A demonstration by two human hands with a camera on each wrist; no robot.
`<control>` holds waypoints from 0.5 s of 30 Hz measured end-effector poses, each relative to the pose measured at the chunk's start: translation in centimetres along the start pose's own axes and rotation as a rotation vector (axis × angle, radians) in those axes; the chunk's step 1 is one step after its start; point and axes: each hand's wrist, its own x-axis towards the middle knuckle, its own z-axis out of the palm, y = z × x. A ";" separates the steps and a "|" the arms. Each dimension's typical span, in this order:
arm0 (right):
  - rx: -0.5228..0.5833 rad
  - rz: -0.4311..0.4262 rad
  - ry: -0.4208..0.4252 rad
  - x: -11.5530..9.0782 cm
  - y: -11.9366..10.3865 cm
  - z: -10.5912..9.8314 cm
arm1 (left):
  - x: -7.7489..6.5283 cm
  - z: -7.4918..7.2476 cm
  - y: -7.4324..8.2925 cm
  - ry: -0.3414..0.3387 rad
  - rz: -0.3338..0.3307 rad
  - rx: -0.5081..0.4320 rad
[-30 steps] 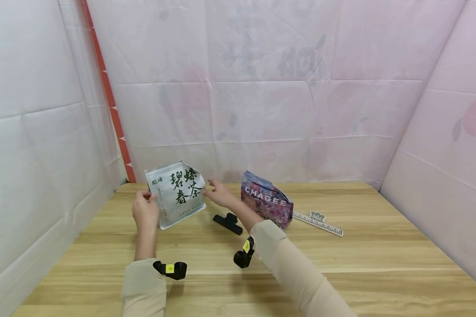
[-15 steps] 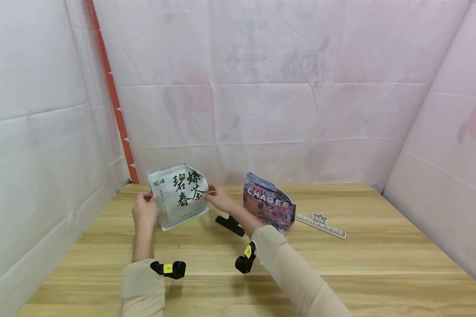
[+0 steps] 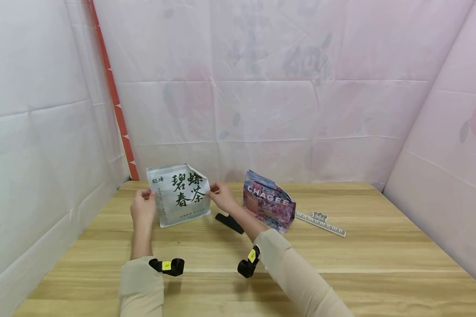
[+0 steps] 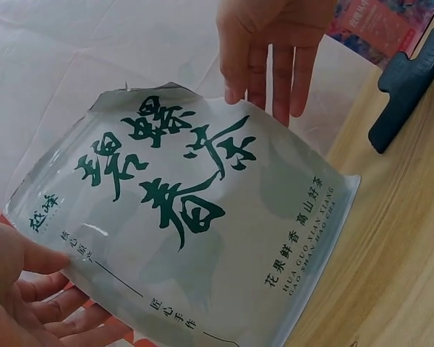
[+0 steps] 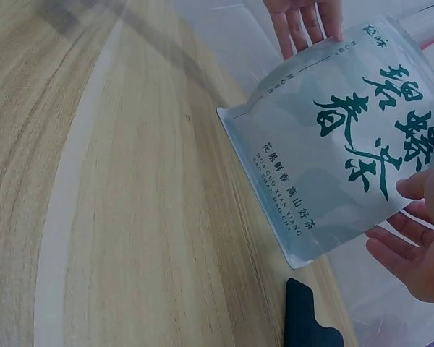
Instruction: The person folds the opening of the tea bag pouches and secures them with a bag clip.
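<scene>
A silver-white tea pouch with dark green characters is upright and slightly tilted between my two hands. My left hand pinches its left side edge. My right hand pinches the right side edge, thumb on the front and fingers behind. The pouch's upper right corner is uneven, cut or bent; the left wrist view shows the ragged rim. Whether its bottom touches the table is unclear. A black clip lies on the table just right of the pouch, partly hidden by my right forearm.
Right of my right forearm stands a purple-pink CHAGEE pouch, its top slanting down to the right. Beside it lies a white ruler-like clip with a piano-key pattern. White cloth walls enclose the wooden table at the back and sides.
My right hand, apart from the pouch's right edge a second ago, has moved left and taken hold of it. The pouch has levelled slightly; my left hand keeps its grip.
</scene>
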 end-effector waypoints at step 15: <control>0.050 0.033 0.075 -1.4 -0.5 0.4 | 0.2 0.1 0.1 -0.049 -0.042 0.019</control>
